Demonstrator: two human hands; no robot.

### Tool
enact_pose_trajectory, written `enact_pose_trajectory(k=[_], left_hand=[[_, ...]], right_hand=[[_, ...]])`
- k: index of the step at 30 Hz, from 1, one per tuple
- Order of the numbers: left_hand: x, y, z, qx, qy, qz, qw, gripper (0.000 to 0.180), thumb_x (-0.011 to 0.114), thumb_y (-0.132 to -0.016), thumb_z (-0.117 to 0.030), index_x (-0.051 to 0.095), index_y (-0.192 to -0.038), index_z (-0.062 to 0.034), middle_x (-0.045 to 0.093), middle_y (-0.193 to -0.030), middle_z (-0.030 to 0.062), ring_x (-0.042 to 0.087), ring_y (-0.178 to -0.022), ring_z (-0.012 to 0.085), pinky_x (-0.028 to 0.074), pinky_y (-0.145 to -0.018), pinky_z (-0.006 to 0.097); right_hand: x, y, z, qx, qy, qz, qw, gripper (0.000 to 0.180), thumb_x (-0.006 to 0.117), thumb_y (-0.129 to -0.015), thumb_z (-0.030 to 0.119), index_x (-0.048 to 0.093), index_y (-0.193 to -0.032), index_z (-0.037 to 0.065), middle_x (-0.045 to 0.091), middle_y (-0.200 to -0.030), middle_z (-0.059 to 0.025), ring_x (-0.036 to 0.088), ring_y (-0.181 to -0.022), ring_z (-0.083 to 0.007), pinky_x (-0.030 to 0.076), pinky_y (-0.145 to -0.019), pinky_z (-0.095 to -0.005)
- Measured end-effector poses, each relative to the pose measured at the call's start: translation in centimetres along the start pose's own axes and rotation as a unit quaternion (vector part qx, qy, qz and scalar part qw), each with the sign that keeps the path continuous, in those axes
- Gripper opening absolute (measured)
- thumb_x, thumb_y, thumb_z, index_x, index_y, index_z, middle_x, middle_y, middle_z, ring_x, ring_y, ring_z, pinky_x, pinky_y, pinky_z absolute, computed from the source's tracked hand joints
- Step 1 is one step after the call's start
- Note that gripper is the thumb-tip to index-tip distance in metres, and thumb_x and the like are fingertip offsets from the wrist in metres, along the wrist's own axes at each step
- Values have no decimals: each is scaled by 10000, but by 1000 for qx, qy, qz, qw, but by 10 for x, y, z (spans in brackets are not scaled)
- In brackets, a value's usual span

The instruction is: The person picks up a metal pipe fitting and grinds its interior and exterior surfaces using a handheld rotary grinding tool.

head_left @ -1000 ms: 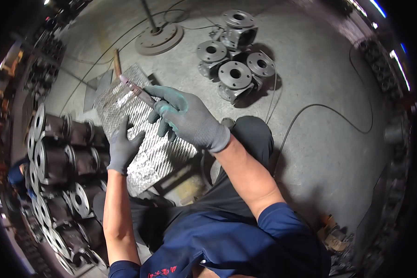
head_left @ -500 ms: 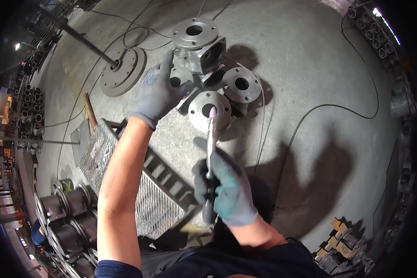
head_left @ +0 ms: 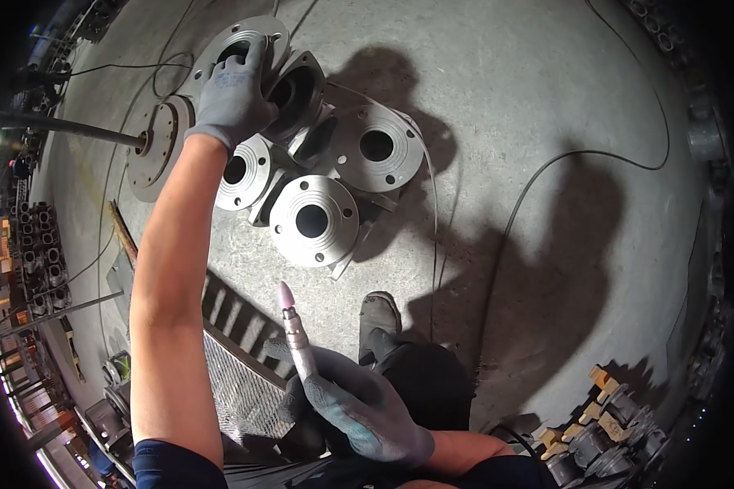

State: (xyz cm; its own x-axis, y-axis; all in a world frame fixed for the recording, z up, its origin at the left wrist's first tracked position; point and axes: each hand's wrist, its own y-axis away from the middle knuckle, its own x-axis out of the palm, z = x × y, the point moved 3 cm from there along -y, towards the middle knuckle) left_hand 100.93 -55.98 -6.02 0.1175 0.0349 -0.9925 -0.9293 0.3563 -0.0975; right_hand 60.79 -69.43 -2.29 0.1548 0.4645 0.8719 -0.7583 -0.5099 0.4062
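My left hand [head_left: 232, 99], in a grey glove, lies on the upper flanged metal casting [head_left: 277, 33], its fingers hooked into the flange's centre hole. That casting is tilted and leans on the others, a square opening on its side facing right. Below it stand more flanged castings: one at the front [head_left: 314, 253], one to the right [head_left: 408, 151] and one to the left [head_left: 249, 191], with bolt holes round their bores. Low in front of my body, my gloved right hand [head_left: 363, 411] is closed round a die grinder [head_left: 301, 349] tipped with a pink pointed grinding stone [head_left: 285, 295], apart from the castings.
A round flanged base [head_left: 163, 155] with a pole stands left of the castings. A mesh-topped metal step [head_left: 240, 375] is under my left arm. My shoe [head_left: 379, 315] is near the front casting. A cable [head_left: 538, 191] crosses the floor; more castings [head_left: 612, 444] lie lower right.
My left hand has moved from beside the castings onto the upper one, which now leans left. My right hand has drawn the grinder back from the front casting. The view has shifted.
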Motion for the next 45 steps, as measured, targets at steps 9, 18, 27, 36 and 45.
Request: enact_pose_trajectory(k=[9,18,27,36,45], left_hand=[[-58,86,-10,62,-30,140,988,943,865,-733,-347,487,-1573,-147,742,-1291,250,716,-1219,424,570,-1037,512],[-113,374,28,-163,360,226,890,1069,913,-762,-133,379,-1671,44,721,-1386,224,733,-1235,264,582,-1065,376],[-116,684,53,-446,432,19,784,939,827,-738,110,430,-1588,59,677,-1347,173,727,-1079,212,633,-907,330],[-102,867,21,-633,546,-321,444,762,909,-888,-134,533,-1510,96,749,-1115,135,731,-920,167,597,-763,293],[-84,854,-72,-595,740,-309,57,999,235,-1050,-882,409,-1646,-100,609,-1526,258,716,-1255,419,614,-910,604]], right_hand=[[25,23,21,-42,-8,-13,999,635,575,-1173,340,430,-1659,-41,748,-1012,-103,662,-686,-121,547,-655,-277],[57,60,-6,-179,141,-104,968,530,593,-1147,379,614,-1508,-8,715,-901,-52,593,-592,-65,457,-506,-224],[112,40,-113,-161,421,19,892,484,535,-1172,323,628,-1520,1,692,-951,-51,558,-663,-59,488,-554,-246],[110,20,-258,-22,637,175,751,413,669,-1075,305,682,-1389,38,760,-969,-147,714,-777,-247,582,-753,-397],[99,30,-365,-21,822,265,503,608,824,-987,372,648,-1457,29,752,-1329,-243,745,-1235,-362,573,-1070,-407]])
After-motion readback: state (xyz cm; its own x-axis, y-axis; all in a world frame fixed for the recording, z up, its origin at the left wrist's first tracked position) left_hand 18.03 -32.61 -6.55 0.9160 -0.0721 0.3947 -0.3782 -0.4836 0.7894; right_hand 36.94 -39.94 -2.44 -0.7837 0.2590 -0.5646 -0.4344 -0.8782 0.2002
